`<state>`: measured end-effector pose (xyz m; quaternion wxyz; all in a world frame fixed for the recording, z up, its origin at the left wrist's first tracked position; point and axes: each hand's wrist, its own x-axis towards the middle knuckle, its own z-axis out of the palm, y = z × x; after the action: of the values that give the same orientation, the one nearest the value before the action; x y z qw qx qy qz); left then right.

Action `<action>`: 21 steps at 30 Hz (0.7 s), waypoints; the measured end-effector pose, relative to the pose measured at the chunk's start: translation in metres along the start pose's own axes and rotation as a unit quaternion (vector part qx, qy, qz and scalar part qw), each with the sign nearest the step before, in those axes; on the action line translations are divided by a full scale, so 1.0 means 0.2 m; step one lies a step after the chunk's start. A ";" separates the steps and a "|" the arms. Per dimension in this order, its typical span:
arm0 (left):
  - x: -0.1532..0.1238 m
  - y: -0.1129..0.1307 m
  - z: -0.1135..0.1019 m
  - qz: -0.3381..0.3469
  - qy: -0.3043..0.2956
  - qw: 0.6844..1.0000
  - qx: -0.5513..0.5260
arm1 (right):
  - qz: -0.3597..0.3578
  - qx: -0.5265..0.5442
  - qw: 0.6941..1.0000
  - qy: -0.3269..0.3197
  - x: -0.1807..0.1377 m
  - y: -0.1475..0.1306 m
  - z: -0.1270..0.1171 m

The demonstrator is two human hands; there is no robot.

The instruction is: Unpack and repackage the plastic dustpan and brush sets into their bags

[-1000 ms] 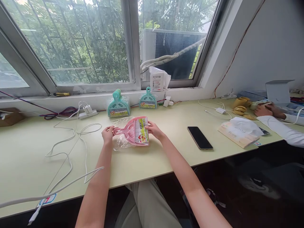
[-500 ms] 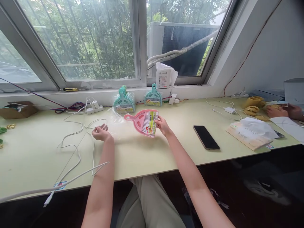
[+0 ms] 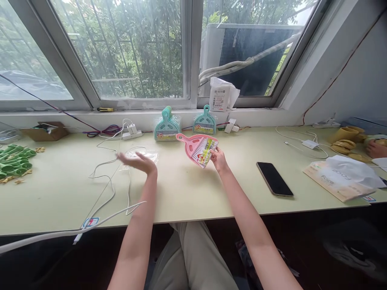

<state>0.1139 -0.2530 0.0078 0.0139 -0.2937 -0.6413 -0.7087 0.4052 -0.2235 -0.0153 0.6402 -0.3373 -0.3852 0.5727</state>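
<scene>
My right hand (image 3: pixel 220 160) grips a pink mini dustpan and brush set (image 3: pixel 197 148) by its bristle end, over the table. A printed yellow-green label wraps the bristles, and the looped handle points left. My left hand (image 3: pixel 139 162) is raised with fingers stretched out and holds nothing. Just behind it lies a clear plastic bag (image 3: pixel 153 155) on the table. By the window wall stand several bagged green dustpan sets (image 3: pixel 167 125) in a stack, with another green dustpan set (image 3: pixel 204 122) to their right.
White cables (image 3: pixel 112 189) run across the left of the table (image 3: pixel 187 197). Green plastic parts (image 3: pixel 18 161) lie far left. A black phone (image 3: pixel 274 178) and a tissue pack (image 3: pixel 338 177) are to the right. Another person's hand (image 3: pixel 376 149) shows beside yellow parts (image 3: pixel 344 141).
The left fingers, curled before, have spread out, and the clear bag now lies on the table behind that hand. The pink set stays in my right hand, tilted more. The view has turned left.
</scene>
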 end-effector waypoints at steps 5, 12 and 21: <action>-0.26 0.03 0.15 -0.134 -0.401 0.890 -0.169 | 0.005 -0.014 1.000 -0.026 -0.03 0.04 0.07; -0.37 -0.04 0.22 -0.191 -0.513 0.813 -0.196 | 0.137 -0.145 0.978 -0.064 -0.03 0.08 0.10; -0.26 -0.10 0.21 -0.192 -0.444 0.864 -0.142 | 0.052 -0.206 0.929 0.303 0.07 0.05 -0.16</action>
<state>0.1648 -0.2294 -0.0328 -0.4506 -0.4474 -0.5156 -0.5752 0.4296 -0.2074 -0.0390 0.6124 -0.6388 -0.2640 0.3838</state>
